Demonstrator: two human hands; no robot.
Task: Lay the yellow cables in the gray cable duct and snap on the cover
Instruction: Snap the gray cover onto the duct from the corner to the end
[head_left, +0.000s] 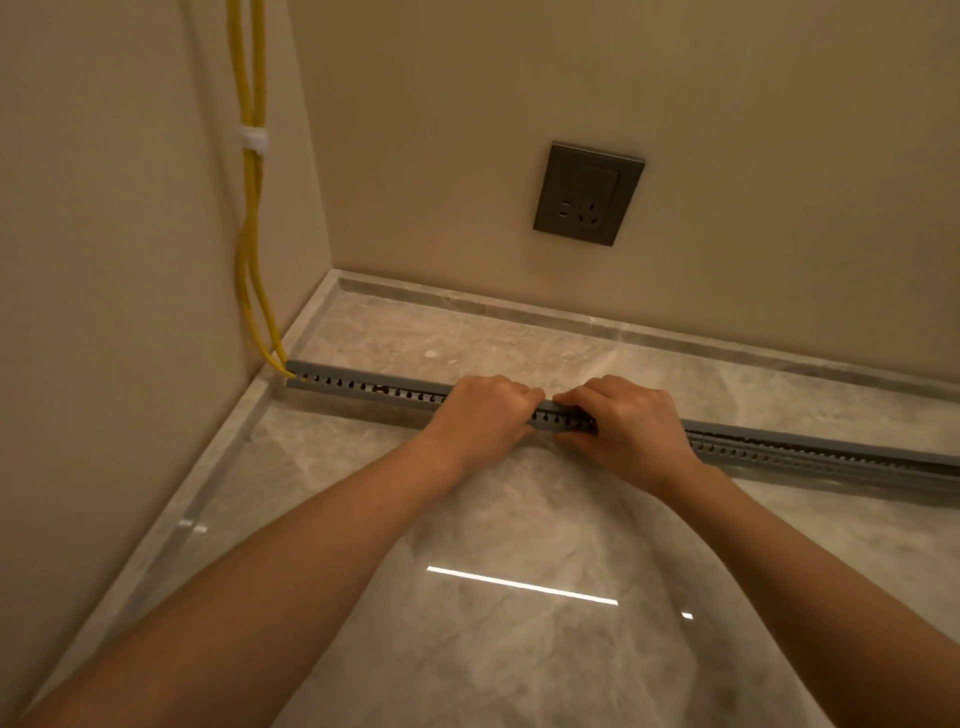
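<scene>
A long gray slotted cable duct (363, 387) lies on the marble floor, running from the left wall off to the right edge. Its flat gray cover (374, 375) sits along the top of the duct on the left stretch. Two yellow cables (249, 218) come down the left wall and enter the duct's left end. My left hand (480, 410) and my right hand (623, 421) sit side by side on the middle of the duct, fingers curled over its top and thumbs at its near side. The cables inside the duct are hidden.
A white clip (253, 140) holds the cables to the left wall. A dark gray wall socket (587, 193) is on the back wall. A marble skirting (571, 317) runs along the foot of both walls. The glossy floor (519, 597) lies in front of the duct.
</scene>
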